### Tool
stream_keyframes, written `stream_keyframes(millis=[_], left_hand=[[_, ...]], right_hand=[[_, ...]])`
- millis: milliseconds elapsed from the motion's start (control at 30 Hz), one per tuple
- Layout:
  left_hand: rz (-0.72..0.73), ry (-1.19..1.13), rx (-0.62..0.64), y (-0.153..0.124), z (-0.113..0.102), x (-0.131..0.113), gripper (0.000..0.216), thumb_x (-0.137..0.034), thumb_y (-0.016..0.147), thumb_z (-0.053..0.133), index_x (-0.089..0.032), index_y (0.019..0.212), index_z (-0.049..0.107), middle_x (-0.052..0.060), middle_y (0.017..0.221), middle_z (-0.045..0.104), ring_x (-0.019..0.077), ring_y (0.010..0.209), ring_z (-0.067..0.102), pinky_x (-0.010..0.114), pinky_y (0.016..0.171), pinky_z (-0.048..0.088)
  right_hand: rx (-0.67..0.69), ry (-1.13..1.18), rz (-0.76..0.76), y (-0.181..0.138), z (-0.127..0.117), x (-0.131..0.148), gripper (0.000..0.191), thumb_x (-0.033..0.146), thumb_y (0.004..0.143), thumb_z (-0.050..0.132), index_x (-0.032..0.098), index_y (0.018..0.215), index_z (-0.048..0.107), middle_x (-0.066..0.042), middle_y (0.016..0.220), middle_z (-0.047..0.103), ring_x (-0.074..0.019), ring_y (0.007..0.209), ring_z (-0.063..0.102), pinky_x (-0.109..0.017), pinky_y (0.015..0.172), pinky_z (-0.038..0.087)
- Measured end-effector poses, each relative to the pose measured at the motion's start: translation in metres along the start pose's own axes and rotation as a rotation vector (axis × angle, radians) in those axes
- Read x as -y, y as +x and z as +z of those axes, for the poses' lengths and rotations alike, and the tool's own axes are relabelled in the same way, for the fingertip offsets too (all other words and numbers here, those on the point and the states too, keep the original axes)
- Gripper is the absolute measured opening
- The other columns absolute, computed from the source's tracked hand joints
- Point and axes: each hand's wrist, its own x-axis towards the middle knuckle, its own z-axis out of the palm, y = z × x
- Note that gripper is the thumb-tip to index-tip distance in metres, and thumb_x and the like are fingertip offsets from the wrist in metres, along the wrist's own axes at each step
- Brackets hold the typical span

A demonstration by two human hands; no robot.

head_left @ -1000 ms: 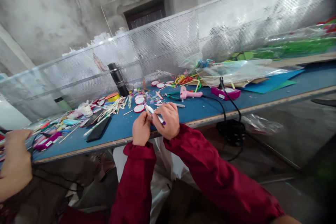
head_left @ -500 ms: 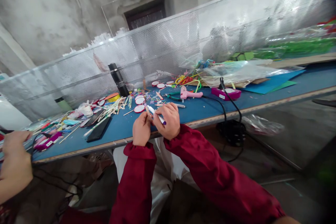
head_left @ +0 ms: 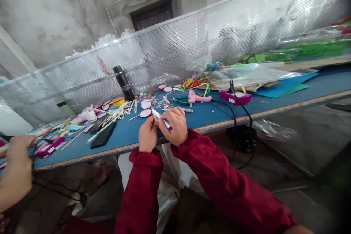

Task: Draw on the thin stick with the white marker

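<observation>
My left hand [head_left: 147, 134] is closed with its fingertips pinching a small wooden craft stick [head_left: 155, 118], most of it hidden. My right hand [head_left: 177, 127] grips a white marker [head_left: 156, 113] with a purple end, slanting up and to the left across the stick. Both hands are close together above the table's front edge. Just beyond them lie two white discs with red rims [head_left: 145, 113]. A greyish pen-like stick [head_left: 187, 110] rests behind my right hand.
A pink glue gun [head_left: 195, 97] and a purple box with cords [head_left: 236, 97] are to the right. On the left are a black phone [head_left: 103, 135], a black bottle [head_left: 124, 83] and piled craft pieces. A co-worker's hand [head_left: 19, 150] is at far left. Mesh panel [head_left: 170, 44] behind.
The marker in my right hand has shifted slightly left over the craft stick, whose purple-looking upper end no longer shows. The co-worker's hand at far left has moved slightly.
</observation>
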Motion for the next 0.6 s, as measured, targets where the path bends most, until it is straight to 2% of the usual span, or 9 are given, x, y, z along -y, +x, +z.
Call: stream_keyframes(millis=[600], left_hand=[[0.008, 0.018, -0.001, -0.0004, -0.0017, -0.0043, 0.023, -0.032, 0.098, 0.047, -0.021, 0.083, 0.06, -0.002, 0.071, 0.06, 0.0165, 0.07, 0.053, 0.027, 0.071, 0.039]], right_hand=[[0.009, -0.028, -0.021, 0.0006, -0.0008, 0.0009, 0.015, 0.023, 0.093, 0.058, 0.025, 0.078, 0.055, -0.001, 0.077, 0.071, -0.0218, 0.086, 0.065, -0.043, 0.089, 0.042]])
